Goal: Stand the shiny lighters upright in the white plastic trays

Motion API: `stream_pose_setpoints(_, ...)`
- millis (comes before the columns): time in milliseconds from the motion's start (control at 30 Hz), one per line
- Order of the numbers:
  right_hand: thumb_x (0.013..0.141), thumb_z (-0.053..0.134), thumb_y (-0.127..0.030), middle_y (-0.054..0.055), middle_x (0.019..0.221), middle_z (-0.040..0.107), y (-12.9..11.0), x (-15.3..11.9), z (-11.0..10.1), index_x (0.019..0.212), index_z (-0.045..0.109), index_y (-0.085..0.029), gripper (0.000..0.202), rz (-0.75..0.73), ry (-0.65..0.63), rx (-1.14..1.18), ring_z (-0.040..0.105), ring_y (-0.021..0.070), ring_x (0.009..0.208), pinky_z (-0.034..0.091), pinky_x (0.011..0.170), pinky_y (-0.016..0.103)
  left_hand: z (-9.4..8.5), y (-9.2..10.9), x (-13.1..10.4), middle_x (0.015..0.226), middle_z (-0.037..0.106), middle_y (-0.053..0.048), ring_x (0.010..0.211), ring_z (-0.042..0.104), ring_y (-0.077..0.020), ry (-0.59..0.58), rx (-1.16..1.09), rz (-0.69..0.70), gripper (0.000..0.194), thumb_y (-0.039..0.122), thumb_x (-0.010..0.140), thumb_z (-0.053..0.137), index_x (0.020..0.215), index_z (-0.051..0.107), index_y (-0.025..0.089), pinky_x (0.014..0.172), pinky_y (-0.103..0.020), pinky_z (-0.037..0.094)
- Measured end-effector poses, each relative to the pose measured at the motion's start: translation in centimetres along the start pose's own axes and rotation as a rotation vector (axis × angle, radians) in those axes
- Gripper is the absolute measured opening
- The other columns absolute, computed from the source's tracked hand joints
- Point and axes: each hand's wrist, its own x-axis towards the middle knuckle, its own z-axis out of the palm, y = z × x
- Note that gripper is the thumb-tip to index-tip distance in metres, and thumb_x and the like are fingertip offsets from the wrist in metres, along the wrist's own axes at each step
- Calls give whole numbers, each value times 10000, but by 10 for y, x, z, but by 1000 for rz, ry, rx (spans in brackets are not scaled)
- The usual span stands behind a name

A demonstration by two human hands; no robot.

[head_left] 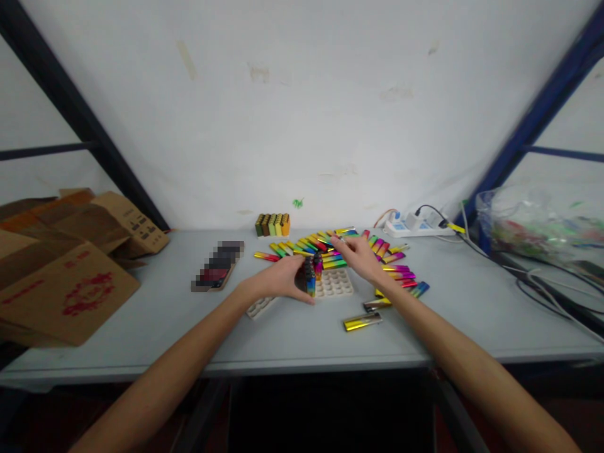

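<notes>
My left hand (283, 277) is cupped around upright lighters (310, 283) with dark tops and shiny, coloured bodies. Its thumb lies along their front, and the other fingers go behind them. These lighters stand at the left part of a white tray (346, 289) with round hollows. Above the tray's back right, my right hand (358, 257) pinches what looks like a lighter, mostly covered by the fingers. Loose shiny lighters (334, 261) in rainbow colours spread behind and to the right of the tray. A single yellow and silver lighter (362, 322) lies in front.
A second white tray (260, 306) shows below my left wrist. By the wall stands a block of upright lighters (272, 225). A blurred-out phone (219, 267) lies to the left, near cardboard boxes (80, 289). At the right are a power strip (418, 225), cables and a plastic bag (542, 229).
</notes>
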Motion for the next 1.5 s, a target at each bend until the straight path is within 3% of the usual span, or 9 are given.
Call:
stream_pose_setpoints(167, 888, 460, -499, -47, 521, 271, 6, 2, 0, 568, 295, -236, 446, 23, 33, -103, 282, 106, 522, 194, 530, 287, -1, 1, -1, 1168, 692, -150, 1032, 668, -372, -3, -10, -11, 839, 705, 545, 875, 1122, 607, 159, 903, -433, 518)
stream_pose_setpoints(333, 862, 463, -419, -48, 503, 289, 9, 1, 3, 559, 292, -237, 393, 5, 17, -114, 297, 108, 513, 220, 539, 284, -1, 1, -1, 1150, 692, -140, 1026, 670, -372, -11, -8, -13, 835, 727, 541, 863, 1107, 607, 169, 896, -429, 520)
stream_pose_setpoints(500, 915, 486, -485, -52, 516, 301, 7, 0, 5, 571, 295, -237, 465, -19, 1, -88, 303, 110, 523, 237, 547, 285, -1, 1, 0, 1164, 688, -143, 1034, 670, -374, -7, -10, -5, 846, 725, 542, 864, 1118, 604, 163, 907, -428, 516)
stream_pose_setpoints(600, 954, 502, -577, -55, 565, 362, 4, -1, 3, 644, 380, -227, 483, -49, 0, -68, 356, 120, 552, 262, 552, 276, 1, -1, 0, 1168, 686, -144, 1052, 666, -373, -5, -3, 0, 843, 710, 553, 869, 1132, 601, 158, 922, -426, 512)
stream_pose_setpoints(800, 1051, 380, -558, -7, 740, 579, 0, -3, -5, 840, 529, -210, 434, -140, -172, -33, 531, 155, 692, 401, 675, 271, 2, -3, 0, 1169, 684, -148, 1048, 667, -370, -12, 5, 9, 860, 736, 558, 853, 1138, 595, 155, 924, -423, 511)
stream_pose_setpoints(933, 1028, 489, -526, 60, 866, 647, -2, -2, -10, 850, 623, -186, 406, -311, -155, -190, 588, 193, 839, 429, 781, 300, 0, -1, 0, 1182, 681, -158, 1079, 662, -373, -20, 3, 18, 858, 711, 571, 864, 1154, 593, 144, 947, -416, 504)
stream_pose_setpoints(1067, 1014, 532, -503, 25, 714, 642, -7, -3, -17, 801, 635, -178, 402, -268, -194, -193, 568, 157, 653, 408, 642, 274, -1, 1, 0, 1187, 683, -159, 1086, 662, -374, -22, -2, 10, 843, 690, 578, 874, 1156, 597, 143, 951, -420, 504)
stream_pose_setpoints(1267, 962, 622, -510, 3, 669, 695, -13, -9, -21, 864, 650, -180, 346, -209, -438, 74, 651, 152, 596, 469, 585, 245, 0, -2, 0, 1181, 683, -158, 1078, 668, -373, -20, -5, 18, 854, 683, 576, 880, 1163, 590, 135, 934, -415, 511)
stream_pose_setpoints(1500, 930, 688, -460, 17, 724, 729, -7, -8, -14, 938, 681, -178, 282, -309, -405, -49, 682, 166, 648, 499, 622, 249, 0, -1, -1, 1174, 684, -143, 1058, 668, -366, -14, -21, 18, 847, 685, 566, 885, 1151, 589, 149, 897, -405, 513)
